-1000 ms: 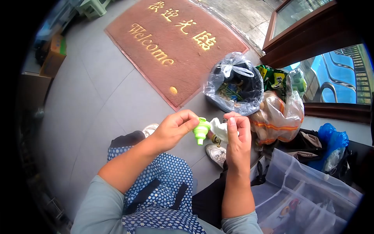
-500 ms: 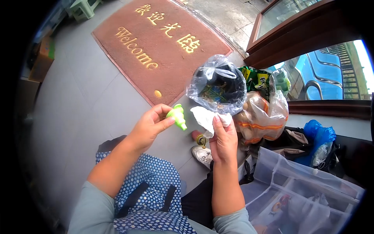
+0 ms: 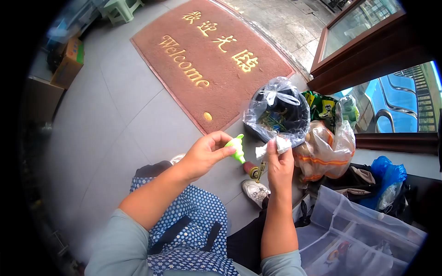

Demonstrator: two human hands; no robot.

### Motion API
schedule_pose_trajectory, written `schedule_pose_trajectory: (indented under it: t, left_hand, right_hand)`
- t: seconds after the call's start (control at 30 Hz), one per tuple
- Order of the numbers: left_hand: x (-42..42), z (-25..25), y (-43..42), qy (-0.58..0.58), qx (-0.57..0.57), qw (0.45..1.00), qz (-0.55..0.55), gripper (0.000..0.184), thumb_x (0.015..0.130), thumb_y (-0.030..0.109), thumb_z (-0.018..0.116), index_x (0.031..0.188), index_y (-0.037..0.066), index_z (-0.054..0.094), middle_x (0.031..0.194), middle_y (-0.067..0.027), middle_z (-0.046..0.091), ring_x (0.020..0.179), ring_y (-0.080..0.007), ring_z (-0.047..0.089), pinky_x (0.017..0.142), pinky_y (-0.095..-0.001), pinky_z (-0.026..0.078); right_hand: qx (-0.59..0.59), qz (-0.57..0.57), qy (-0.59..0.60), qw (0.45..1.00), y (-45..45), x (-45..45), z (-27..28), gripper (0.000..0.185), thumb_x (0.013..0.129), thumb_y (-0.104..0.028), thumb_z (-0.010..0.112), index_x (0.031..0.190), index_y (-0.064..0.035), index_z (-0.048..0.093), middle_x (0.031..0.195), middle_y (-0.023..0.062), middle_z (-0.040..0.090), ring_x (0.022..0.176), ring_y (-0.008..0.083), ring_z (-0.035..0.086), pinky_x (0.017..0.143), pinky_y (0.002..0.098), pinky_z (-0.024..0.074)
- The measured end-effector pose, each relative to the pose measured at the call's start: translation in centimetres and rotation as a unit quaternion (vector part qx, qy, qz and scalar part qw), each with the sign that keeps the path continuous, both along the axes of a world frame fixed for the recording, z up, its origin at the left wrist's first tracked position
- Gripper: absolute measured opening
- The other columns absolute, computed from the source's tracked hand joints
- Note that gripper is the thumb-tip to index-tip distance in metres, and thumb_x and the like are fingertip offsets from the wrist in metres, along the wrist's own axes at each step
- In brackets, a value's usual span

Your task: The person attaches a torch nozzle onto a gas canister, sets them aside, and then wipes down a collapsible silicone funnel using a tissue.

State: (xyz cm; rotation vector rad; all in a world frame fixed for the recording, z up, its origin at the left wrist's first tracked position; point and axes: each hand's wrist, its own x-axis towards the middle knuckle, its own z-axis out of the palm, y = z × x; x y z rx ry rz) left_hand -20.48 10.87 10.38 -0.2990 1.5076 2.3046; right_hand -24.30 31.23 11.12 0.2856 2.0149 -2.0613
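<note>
Between the thumb and fingers of my left hand (image 3: 207, 155) is a small bright green funnel (image 3: 236, 148), its narrow end pointing down. My right hand (image 3: 280, 168) pinches a crumpled white tissue (image 3: 262, 152), partly bunched above the thumb. The funnel and the tissue are a short gap apart. Just beyond my right hand stands a dark trash bin (image 3: 251, 120) lined with a clear plastic bag, with green scraps inside. On the floor below the hands lies a reddish cylinder with a gold-coloured end (image 3: 251, 170), close to a white shoe (image 3: 254, 191).
A brown welcome mat (image 3: 184, 87) lies ahead on grey tiles. Right of the bin are a full plastic bag (image 3: 329, 154) and a green package (image 3: 320, 106). A translucent organizer (image 3: 354, 225) is at lower right, near a blue bag (image 3: 386, 170). A cardboard box (image 3: 69, 64) stands left.
The view has shifted, so the scene sits further right and lower. My hands are slightly closer together. The tissue, hanging spread before, is now more bunched in my right hand.
</note>
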Motion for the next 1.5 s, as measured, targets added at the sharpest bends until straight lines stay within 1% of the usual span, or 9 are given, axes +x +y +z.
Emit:
schedule_pose_trajectory:
  t: [0.1,0.37,0.57,0.77,0.87,1.03,1.17,1.33,1.5]
  left_hand:
    - [0.0,0.0,0.2,-0.008,0.01,1.0,0.007,0.017,0.095,0.008,0.063,0.111,0.002,0.058,0.111,-0.005,0.064,0.1,-0.0105,0.06,0.091,-0.0282,0.048]
    - [1.0,-1.6,0.8,0.019,0.053,0.998,-0.024,0.013,0.094,0.003,0.061,0.106,0.003,0.058,0.104,-0.0044,0.063,0.1,-0.0114,0.06,0.091,-0.0276,0.049]
    - [-0.1,-0.2,0.7,0.012,0.031,0.999,-0.019,0.015,0.093,0.003,0.063,0.106,0.004,0.057,0.101,-0.003,0.063,0.096,-0.0106,0.06,0.088,-0.0269,0.049]
    - [1.0,-1.4,1.4,0.032,0.017,0.998,-0.046,0.013,0.094,0.005,0.064,0.104,0.005,0.056,0.102,-0.0033,0.063,0.096,-0.0107,0.06,0.087,-0.0273,0.049]
    - [0.9,-0.6,1.3,0.067,0.004,0.996,-0.053,0.011,0.094,0.003,0.062,0.103,0.005,0.055,0.104,-0.0041,0.062,0.098,-0.0116,0.059,0.089,-0.0287,0.048]
    - [-0.2,0.1,0.5,0.106,0.072,0.992,0.007,0.011,0.096,0.005,0.06,0.106,0.006,0.053,0.106,-0.0024,0.061,0.101,-0.0101,0.056,0.093,-0.0279,0.046]
    - [0.1,0.1,-0.3,0.054,0.07,0.996,-0.017,0.012,0.097,0.008,0.061,0.106,0.006,0.053,0.105,-0.0025,0.06,0.1,-0.0096,0.056,0.091,-0.0266,0.046]
    - [0.3,-1.0,0.5,0.031,0.102,0.994,-0.001,0.011,0.097,0.007,0.061,0.105,0.007,0.053,0.104,-0.0031,0.061,0.099,-0.0101,0.056,0.09,-0.0275,0.045]
    - [0.0,-0.8,0.5,0.053,0.114,0.99,0.06,0.011,0.096,0.007,0.061,0.103,0.007,0.053,0.101,-0.0025,0.061,0.097,-0.0097,0.056,0.088,-0.0273,0.046]
  right_hand:
    - [0.187,0.101,0.31,0.927,-0.6,0.2,0.6,0.013,0.086,0.001,0.064,0.099,0.0013,0.06,0.097,0.0113,0.06,0.079,0.0227,0.06,0.068,0.0314,0.0499]
    - [0.199,0.138,0.258,0.935,-0.9,0.4,-0.4,0.026,0.072,0.012,0.06,0.095,0.0011,0.061,0.098,0.0178,0.06,0.086,0.036,0.061,0.077,0.0365,0.0503]
    - [-0.06,0.0,-0.008,0.998,0.4,0.5,1.0,0.022,0.085,0.004,0.067,0.104,-0.0036,0.059,0.098,0.0057,0.061,0.09,0.0145,0.058,0.079,0.0279,0.049]
    - [0.113,0.171,0.288,0.935,-0.8,1.0,-0.3,0.023,0.084,0.009,0.064,0.103,-0.0033,0.059,0.103,0.0042,0.061,0.096,0.0128,0.058,0.081,0.0259,0.0478]
    - [-0.176,0.072,-0.075,0.979,-0.6,1.0,-0.2,0.015,0.089,0.002,0.064,0.102,-0.0048,0.061,0.096,-0.0017,0.06,0.088,0.0063,0.055,0.075,0.0224,0.0456]
    - [-0.103,0.188,-0.074,0.974,-1.4,1.6,-2.0,0.011,0.091,-0.001,0.063,0.101,-0.0044,0.062,0.091,-0.002,0.062,0.083,0.005,0.054,0.073,0.0201,0.0439]
    - [-0.09,-0.026,-0.096,0.991,-0.1,0.0,0.9,0.019,0.094,0.002,0.058,0.11,-0.0094,0.06,0.097,0.0,0.063,0.082,0.0083,0.059,0.074,0.0218,0.0478]
    - [0.065,0.137,0.31,0.939,-1.4,0.8,0.4,0.029,0.074,0.015,0.061,0.095,-0.0045,0.063,0.104,0.0077,0.059,0.094,0.0197,0.059,0.082,0.0303,0.0482]
    - [0.147,0.173,0.229,0.947,-0.3,0.7,0.2,0.035,0.067,0.016,0.059,0.095,-0.0033,0.063,0.102,0.0083,0.06,0.092,0.0214,0.058,0.084,0.0305,0.0468]
